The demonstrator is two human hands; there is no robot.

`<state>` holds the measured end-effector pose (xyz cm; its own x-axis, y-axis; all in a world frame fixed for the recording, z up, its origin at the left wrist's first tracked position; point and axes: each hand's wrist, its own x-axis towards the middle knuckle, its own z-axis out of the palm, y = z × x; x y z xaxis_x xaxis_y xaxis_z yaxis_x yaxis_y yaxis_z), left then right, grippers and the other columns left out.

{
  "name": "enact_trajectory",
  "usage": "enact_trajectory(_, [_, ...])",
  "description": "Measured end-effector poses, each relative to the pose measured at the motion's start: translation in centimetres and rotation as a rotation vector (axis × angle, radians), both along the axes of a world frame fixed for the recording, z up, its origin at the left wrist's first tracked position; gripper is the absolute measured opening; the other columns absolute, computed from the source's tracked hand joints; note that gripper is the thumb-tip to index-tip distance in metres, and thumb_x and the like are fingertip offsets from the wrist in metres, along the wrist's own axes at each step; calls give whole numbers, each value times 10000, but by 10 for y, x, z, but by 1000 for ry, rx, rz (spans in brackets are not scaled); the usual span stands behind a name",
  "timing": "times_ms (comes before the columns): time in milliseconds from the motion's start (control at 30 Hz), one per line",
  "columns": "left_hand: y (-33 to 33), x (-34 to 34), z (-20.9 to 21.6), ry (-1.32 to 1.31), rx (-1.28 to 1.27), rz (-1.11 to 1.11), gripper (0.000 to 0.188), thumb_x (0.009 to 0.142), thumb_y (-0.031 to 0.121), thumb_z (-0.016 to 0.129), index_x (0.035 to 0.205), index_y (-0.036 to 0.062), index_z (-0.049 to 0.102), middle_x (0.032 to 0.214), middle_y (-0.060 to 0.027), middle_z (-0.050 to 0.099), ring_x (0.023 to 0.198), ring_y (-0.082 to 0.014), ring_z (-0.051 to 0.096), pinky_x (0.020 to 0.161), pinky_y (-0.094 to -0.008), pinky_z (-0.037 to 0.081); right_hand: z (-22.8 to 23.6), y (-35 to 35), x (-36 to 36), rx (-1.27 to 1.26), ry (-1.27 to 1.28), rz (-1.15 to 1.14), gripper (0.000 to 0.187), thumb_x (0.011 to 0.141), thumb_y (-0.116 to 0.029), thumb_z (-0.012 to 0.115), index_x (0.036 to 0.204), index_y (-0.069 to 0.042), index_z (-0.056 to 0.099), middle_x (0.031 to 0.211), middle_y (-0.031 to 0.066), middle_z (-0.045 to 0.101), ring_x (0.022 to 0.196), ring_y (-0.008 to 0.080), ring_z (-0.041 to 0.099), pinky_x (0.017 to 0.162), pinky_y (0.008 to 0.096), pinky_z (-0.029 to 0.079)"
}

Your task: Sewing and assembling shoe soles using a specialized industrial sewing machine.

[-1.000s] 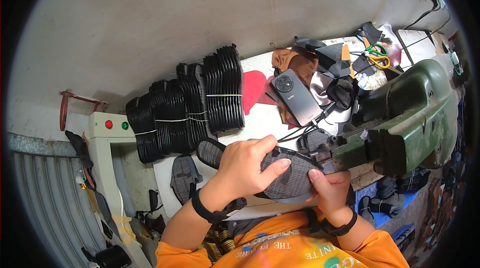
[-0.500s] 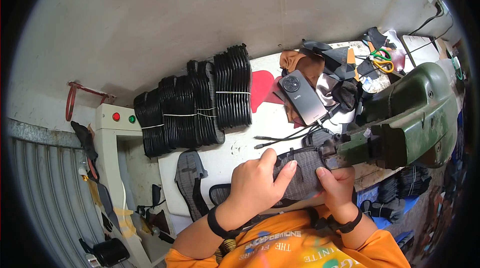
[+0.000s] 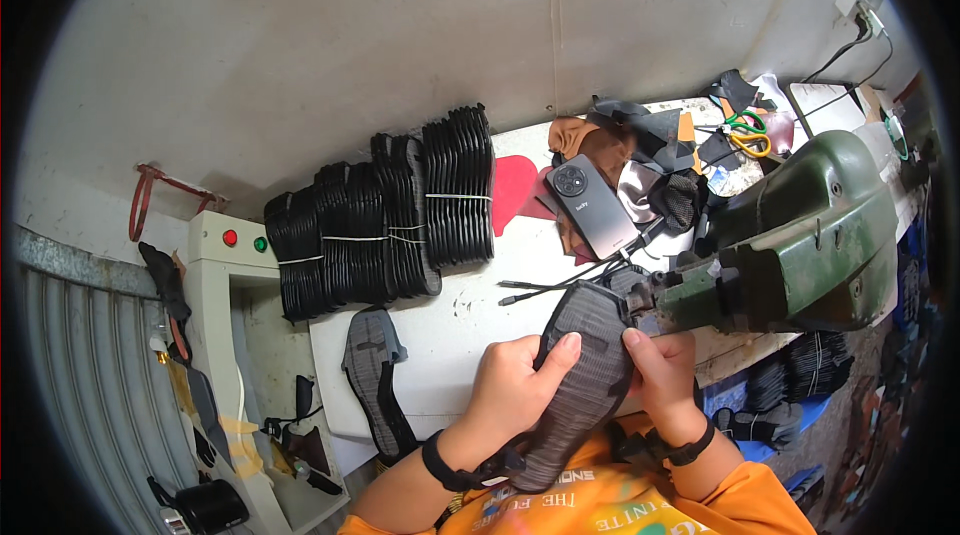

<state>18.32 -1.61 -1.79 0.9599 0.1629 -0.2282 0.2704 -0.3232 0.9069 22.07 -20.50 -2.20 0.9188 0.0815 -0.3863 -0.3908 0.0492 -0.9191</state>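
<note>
A grey insole with a dark edge lies lengthwise in front of me, its broad end up against the head of a green sewing machine. My left hand grips its left side, thumb pressed on the grey face and fingers behind. On the right edge, my right hand pinches it near the machine's head, with the thumb on top. The insole's narrow end hangs down over my orange shirt. Another grey insole with a dark rim rests on the white table to the left.
Tied stacks of black-edged insoles stand along the table's back left. Beyond my hands lie a phone, black cables, fabric scraps and scissors. A control box with red and green buttons stands left. More bundles sit low right.
The insole has been turned, so its whole long grey face now shows, with the narrow end toward me. Both hands still hold it close to the machine. The view has shifted slightly.
</note>
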Motion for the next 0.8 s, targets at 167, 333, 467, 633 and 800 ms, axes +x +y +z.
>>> enact_trajectory(167, [-11,-4,-4,62,-478,37,430,1040,326,623,789,-10,716,661,40,635,562,-32,520,485,-241,415,1,-23,-6,-152,-64,252,432,930,-176,730,547,-19,602,505,-36,543,495,23,455,455,242,316])
enact_trajectory(333, [-22,-1,-7,-36,-499,155,430,1038,312,629,745,2,688,642,48,610,552,-22,484,479,-244,389,3,-25,-7,-178,-154,241,417,921,-190,748,567,-12,621,508,-35,545,502,21,449,463,242,315])
enact_trajectory(467, [-21,5,-14,-152,-419,240,463,1037,299,629,674,11,641,596,60,565,518,-26,449,457,-257,344,3,-20,-2,-212,-175,179,425,918,-215,765,566,-9,645,496,-30,549,473,29,465,453,236,331])
enact_trajectory(633, [-19,13,0,-105,-415,278,486,1032,298,634,639,12,627,561,63,541,502,-34,452,449,-263,339,8,-12,4,-230,-152,114,450,912,-236,777,538,-18,651,481,-26,552,434,43,489,426,232,348])
enact_trajectory(800, [-24,3,-1,-24,-500,333,473,1021,286,649,646,-1,634,549,46,548,510,-37,468,452,-277,362,11,-14,4,-267,-191,100,483,906,-260,787,516,-22,630,465,-30,536,415,44,471,409,237,334])
